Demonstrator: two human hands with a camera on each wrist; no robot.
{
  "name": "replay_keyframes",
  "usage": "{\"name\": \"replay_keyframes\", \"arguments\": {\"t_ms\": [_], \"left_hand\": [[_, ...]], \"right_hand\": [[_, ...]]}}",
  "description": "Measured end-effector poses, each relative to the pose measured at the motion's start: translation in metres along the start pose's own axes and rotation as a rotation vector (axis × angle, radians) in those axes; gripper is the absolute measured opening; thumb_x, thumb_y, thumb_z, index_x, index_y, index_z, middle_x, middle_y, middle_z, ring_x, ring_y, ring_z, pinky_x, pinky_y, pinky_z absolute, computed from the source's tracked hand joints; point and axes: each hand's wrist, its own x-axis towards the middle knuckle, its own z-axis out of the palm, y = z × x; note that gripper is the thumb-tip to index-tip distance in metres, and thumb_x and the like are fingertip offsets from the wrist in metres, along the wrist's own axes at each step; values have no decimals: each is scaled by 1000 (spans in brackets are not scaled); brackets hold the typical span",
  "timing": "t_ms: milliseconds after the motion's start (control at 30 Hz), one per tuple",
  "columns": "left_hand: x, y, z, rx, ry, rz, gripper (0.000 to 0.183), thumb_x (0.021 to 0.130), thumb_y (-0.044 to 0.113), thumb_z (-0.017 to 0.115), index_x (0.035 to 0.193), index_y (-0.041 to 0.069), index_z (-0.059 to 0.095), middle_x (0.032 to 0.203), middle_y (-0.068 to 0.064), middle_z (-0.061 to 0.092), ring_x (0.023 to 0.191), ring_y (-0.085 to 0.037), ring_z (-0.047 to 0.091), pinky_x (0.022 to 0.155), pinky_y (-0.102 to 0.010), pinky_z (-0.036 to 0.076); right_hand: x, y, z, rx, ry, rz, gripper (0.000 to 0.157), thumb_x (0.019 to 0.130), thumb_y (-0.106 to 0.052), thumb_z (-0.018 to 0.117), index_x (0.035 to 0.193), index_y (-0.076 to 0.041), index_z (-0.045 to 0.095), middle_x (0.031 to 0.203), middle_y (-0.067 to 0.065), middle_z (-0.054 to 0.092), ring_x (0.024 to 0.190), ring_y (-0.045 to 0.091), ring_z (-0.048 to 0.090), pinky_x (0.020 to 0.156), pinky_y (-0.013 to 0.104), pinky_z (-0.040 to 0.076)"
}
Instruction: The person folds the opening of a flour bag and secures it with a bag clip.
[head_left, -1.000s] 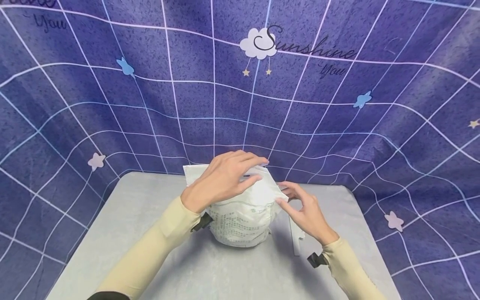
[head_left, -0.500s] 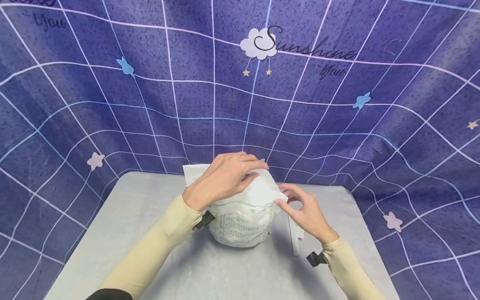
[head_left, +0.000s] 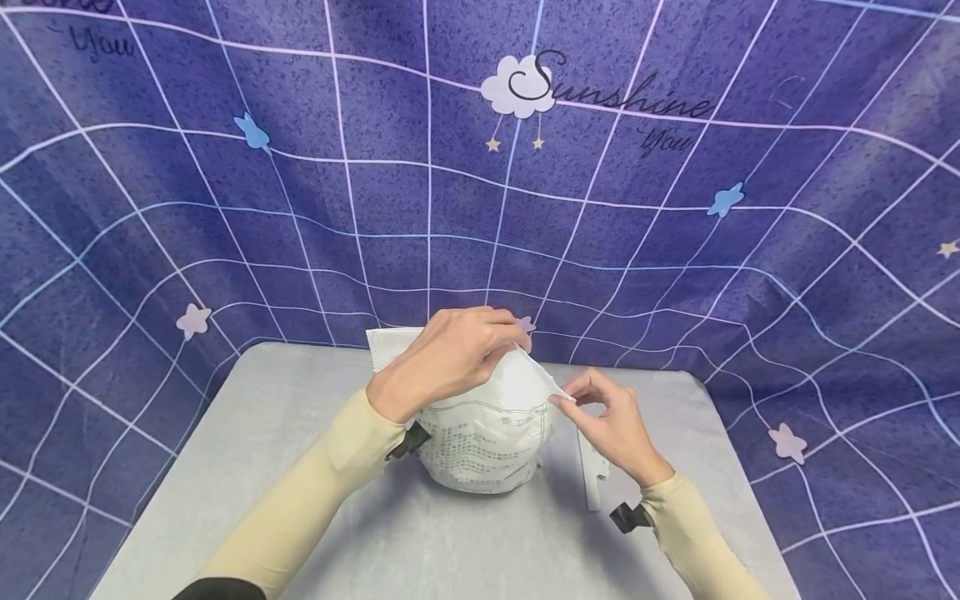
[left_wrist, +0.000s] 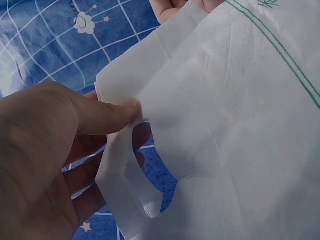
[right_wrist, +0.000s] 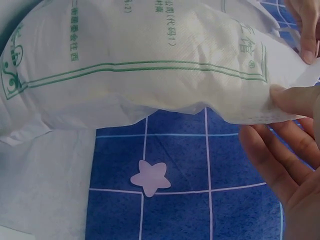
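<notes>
A full white bag point(head_left: 480, 446) with printed text stands on the grey table, bulging at its base. In the left wrist view its flat top has a cut-out handle point(left_wrist: 112, 185). My left hand point(head_left: 453, 354) pinches the top edge right beside the handle hole, thumb in front and fingers behind. My right hand point(head_left: 618, 425) pinches the bag's upper right corner between thumb and fingers. Green double lines and green characters run along the bag side point(right_wrist: 165, 70) in the right wrist view. Its contents are hidden.
Behind my right hand, a flat white piece point(head_left: 590, 475) with a notched edge lies on the grey table point(head_left: 300, 467). A blue-purple grid-patterned cloth point(head_left: 390, 192) with stars and clouds surrounds the table at the back and sides.
My left fingers have curled down closer over the bag's top edge. My right fingers have drawn together on the corner. The bag stays in place.
</notes>
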Motion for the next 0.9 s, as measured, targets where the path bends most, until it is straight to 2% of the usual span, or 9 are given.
{"name": "replay_keyframes", "arguments": {"t_ms": [167, 333, 500, 633, 800, 900], "left_hand": [[0, 1, -2, 1, -18, 9, 29, 95, -4, 71, 103, 21, 81, 106, 10, 76, 93, -11, 73, 64, -27, 58], [0, 1, -3, -1, -28, 23, 32, 93, -8, 72, 102, 21, 81, 109, 9, 76, 98, -12, 74, 68, -27, 60], [-1, 2, -1, -3, -26, 32, 32, 92, -8, 72, 100, 21, 80, 109, 8, 76, 97, -13, 74, 67, -26, 60], [-2, 2, 1, -1, -23, 36, 31, 92, -8, 72, 100, 21, 80, 109, 7, 77, 97, -13, 75, 66, -26, 59], [-2, 1, 0, -4, -16, 34, 31, 91, -9, 73, 100, 21, 80, 109, 8, 77, 99, -13, 74, 69, -27, 61], [-1, 1, -2, -7, -15, 34, 33, 90, -10, 73, 99, 21, 80, 110, 8, 77, 101, -13, 75, 71, -27, 61]], "right_hand": [[1, 1, 1, 20, 0, -26, 27, 83, 9, 86, 86, -13, 70, 87, 3, 78, 77, 10, 72, 73, 22, 60], [0, 1, 0, 55, -9, -36, 24, 87, 5, 85, 90, -15, 70, 93, 3, 78, 76, 13, 73, 73, 23, 61], [-6, 4, -4, 85, -66, 8, 28, 85, 2, 88, 101, -15, 73, 99, 0, 76, 82, 14, 73, 79, 26, 60], [-6, 6, -7, 146, -114, 48, 29, 87, 3, 86, 109, -11, 73, 103, 2, 75, 90, 14, 72, 86, 29, 59], [-3, 7, -8, 220, -112, 55, 26, 91, 8, 78, 114, -3, 72, 104, 11, 74, 94, 15, 71, 90, 29, 58], [-1, 7, -8, 230, -109, 69, 22, 95, 5, 75, 115, -3, 72, 106, 14, 75, 97, 16, 72, 93, 27, 57]]}}
